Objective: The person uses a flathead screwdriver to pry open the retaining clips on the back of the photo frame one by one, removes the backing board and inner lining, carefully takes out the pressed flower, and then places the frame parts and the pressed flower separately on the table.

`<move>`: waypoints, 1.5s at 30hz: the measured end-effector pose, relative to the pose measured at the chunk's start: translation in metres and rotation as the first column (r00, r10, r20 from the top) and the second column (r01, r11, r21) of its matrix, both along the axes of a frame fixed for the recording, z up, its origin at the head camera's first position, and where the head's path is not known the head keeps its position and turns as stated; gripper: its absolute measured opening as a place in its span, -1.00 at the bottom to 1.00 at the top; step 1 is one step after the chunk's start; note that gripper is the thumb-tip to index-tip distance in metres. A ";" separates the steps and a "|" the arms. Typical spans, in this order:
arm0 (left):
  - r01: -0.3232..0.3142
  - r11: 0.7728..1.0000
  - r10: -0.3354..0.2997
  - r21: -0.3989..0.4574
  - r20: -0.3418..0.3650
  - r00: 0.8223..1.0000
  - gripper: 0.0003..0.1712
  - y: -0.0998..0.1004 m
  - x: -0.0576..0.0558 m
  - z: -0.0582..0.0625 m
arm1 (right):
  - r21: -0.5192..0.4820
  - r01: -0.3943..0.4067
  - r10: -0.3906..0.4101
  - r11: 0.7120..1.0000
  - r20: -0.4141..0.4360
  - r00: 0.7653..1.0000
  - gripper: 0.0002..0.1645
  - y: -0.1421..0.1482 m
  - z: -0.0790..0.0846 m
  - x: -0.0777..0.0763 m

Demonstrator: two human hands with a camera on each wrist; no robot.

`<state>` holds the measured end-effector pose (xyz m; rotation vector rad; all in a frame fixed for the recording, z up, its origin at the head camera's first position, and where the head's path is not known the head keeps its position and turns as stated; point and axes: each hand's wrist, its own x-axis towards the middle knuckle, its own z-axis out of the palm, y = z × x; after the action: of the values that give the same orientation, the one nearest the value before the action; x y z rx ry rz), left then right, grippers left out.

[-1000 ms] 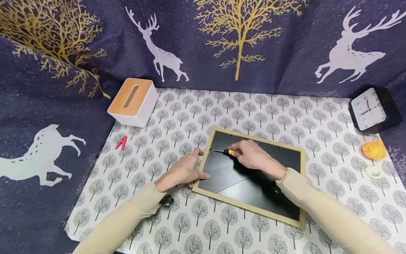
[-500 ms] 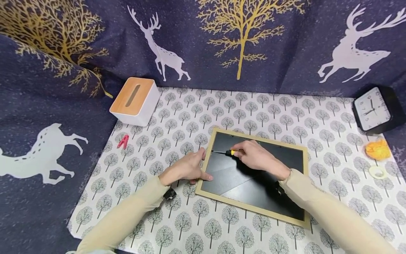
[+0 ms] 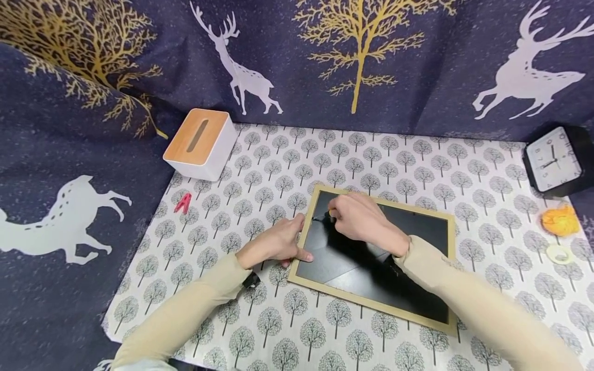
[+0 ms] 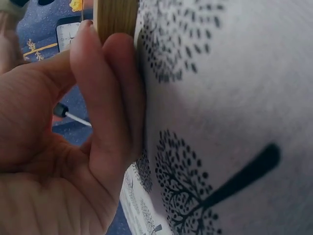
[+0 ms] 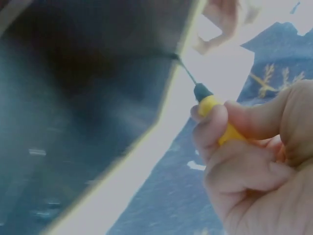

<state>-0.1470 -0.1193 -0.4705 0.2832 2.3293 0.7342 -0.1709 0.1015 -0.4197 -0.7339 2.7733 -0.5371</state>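
Barely head-view, plainly right-wrist: screwdriver (image 5: 207,104) in right grip (image 5: 254,169), left grip (image 3: 277,240) loose against frame (image 3: 371,303)

Before the curtain (image 3: 297,67), on the table (image 3: 248,304), the framed board (image 3: 352,278) lies right of the tissue box (image 3: 199,141) and clip (image 3: 183,203) and left of the clock (image 3: 554,158), crumpled wad (image 3: 560,220) and ring (image 3: 552,253), the left hand (image 3: 277,240) at the board's left edge and the screwdriver (image 5: 209,104), in the right hand (image 3: 359,216), over its left part

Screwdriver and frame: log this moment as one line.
right hand: grips yellow-handled screwdriver | tip: at inner edge of wooden frame | left hand: holds frame's left side, thumb over black panel
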 end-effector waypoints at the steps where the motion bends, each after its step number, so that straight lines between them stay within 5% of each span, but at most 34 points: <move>1: 0.000 1.000 0.000 -0.001 -0.002 1.000 -0.08 0.000 0.000 0.000 | 0.024 -0.001 0.001 1.000 -0.009 1.000 -0.75 -0.005 0.004 -0.001; 6: -0.004 1.000 0.004 0.013 0.003 1.000 -0.09 0.000 -0.001 -0.001 | 0.154 -0.028 0.035 0.988 -0.046 0.998 -0.53 -0.035 0.022 -0.008; 14: 0.009 0.997 -0.009 0.081 0.004 1.000 0.16 -0.001 0.000 0.001 | 0.312 -0.118 0.141 0.943 -0.051 0.989 -0.82 -0.083 0.036 -0.019; 21: -0.095 0.994 0.092 0.061 0.055 0.994 0.41 0.001 0.001 0.004 | 0.438 -0.122 0.120 0.891 0.033 0.992 -0.88 -0.106 0.043 -0.028; 26: -0.067 0.996 0.064 0.054 0.061 0.996 0.18 0.001 0.000 0.001 | 0.405 -0.041 0.029 0.913 0.035 0.999 -0.78 -0.076 0.059 -0.027; 30: -0.028 0.999 0.026 0.017 0.079 0.997 -0.07 -0.003 -0.004 -0.003 | 0.248 0.062 -0.061 0.967 -0.012 0.998 -0.70 -0.027 0.067 -0.016; 34: 0.001 1.000 0.000 -0.008 0.117 0.993 -0.17 -0.007 -0.017 0.004 | 0.069 0.165 -0.164 0.984 -0.022 0.986 -0.79 0.026 0.059 0.006; 36: 0.009 1.000 -0.006 -0.029 0.079 0.997 -0.14 -0.006 -0.027 0.011 | 0.009 0.226 -0.226 0.974 -0.015 0.974 -0.74 0.049 0.052 0.019; 40: 0.039 0.996 -0.048 -0.075 -0.113 0.992 -0.02 0.005 -0.051 0.022 | -0.056 0.322 -0.322 0.945 0.009 0.947 -0.66 0.084 0.043 0.043; 45: 0.119 0.985 -0.156 -0.126 -0.343 0.926 -0.10 0.030 -0.078 0.018 | -0.115 0.385 -0.387 0.916 0.005 0.922 -0.68 0.110 0.034 0.064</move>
<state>-0.2250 -0.0889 -0.4526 0.5667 2.6401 0.5247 -0.1071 0.2113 -0.3853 -0.2021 2.9358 -0.7693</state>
